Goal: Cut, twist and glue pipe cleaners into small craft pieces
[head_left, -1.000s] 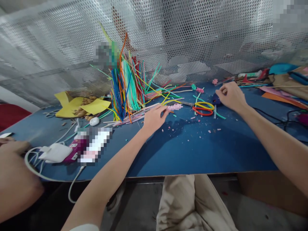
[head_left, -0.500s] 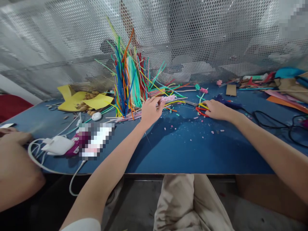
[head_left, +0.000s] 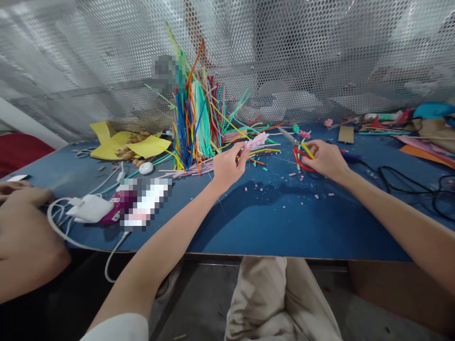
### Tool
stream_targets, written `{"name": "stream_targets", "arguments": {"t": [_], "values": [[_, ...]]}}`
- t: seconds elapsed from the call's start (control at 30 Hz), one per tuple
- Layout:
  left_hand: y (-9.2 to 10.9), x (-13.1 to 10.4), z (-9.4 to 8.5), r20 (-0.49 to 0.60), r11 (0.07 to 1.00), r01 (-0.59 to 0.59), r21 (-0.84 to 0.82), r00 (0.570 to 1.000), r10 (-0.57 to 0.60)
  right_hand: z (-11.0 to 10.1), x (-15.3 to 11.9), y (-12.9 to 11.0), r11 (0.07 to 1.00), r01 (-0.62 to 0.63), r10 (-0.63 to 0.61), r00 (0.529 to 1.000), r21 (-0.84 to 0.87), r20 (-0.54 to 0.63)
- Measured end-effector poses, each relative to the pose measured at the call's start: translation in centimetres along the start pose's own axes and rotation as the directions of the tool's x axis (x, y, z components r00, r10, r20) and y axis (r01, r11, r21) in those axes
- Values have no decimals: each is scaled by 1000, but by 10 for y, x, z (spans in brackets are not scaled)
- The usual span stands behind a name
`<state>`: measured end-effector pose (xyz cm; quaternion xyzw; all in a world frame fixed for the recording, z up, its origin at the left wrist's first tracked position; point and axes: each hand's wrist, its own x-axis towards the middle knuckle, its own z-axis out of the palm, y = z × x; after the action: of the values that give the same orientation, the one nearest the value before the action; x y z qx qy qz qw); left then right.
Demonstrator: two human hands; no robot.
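My left hand (head_left: 229,166) pinches a fluffy light pink pipe-cleaner piece (head_left: 257,140), whose far end sticks out past the fingertips to the right. My right hand (head_left: 325,160) is closed on the handles of a pair of scissors (head_left: 292,137) with red and yellow grips. The blades point up and to the left, apart from the pink piece. Small pink and green clippings (head_left: 261,189) lie scattered on the blue table (head_left: 284,232) below the hands. Behind the left hand stands a thick bundle of coloured pipe cleaners (head_left: 195,125).
Yellow sheets (head_left: 113,148) with brown pods, a white charger (head_left: 90,208) with cables and a blurred phone (head_left: 147,203) are on the left. Another person's arm (head_left: 28,237) rests at the far left. A black cord (head_left: 401,177) and paper scraps (head_left: 426,149) lie right. A perforated metal panel (head_left: 284,61) stands behind.
My right hand has lifted the scissors off the table, their blades now tipped upward. The left hand has shifted slightly right, with the pink piece raised a little.
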<state>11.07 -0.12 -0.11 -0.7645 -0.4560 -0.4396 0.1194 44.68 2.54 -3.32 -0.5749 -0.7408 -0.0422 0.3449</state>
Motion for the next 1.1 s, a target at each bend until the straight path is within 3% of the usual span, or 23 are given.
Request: {"name": "stream_targets", "arguments": {"t": [0.1,0.3,0.43,0.73,0.97,1.1], "values": [[1,0,-1,-15,1000,-17,15,1000,17,-5,2,-4,994,-21,38,986,107,-163],[3,-3,-1,-22,998,-60,30,998,60,-18,-9,-21,968,-55,76,994,246,-80],[4,-4,-2,-42,993,-113,42,992,115,-19,-17,-38,947,15,21,994,322,-108],[5,-7,-1,1,989,-146,-23,989,146,-25,-23,-57,948,281,-254,951,151,-178],[5,-9,-5,-67,972,-228,-61,972,223,-29,-29,-70,938,337,-302,909,78,-288],[8,-9,-5,-101,952,-305,-36,948,301,-33,-31,-75,936,349,-325,908,46,-264]]}}
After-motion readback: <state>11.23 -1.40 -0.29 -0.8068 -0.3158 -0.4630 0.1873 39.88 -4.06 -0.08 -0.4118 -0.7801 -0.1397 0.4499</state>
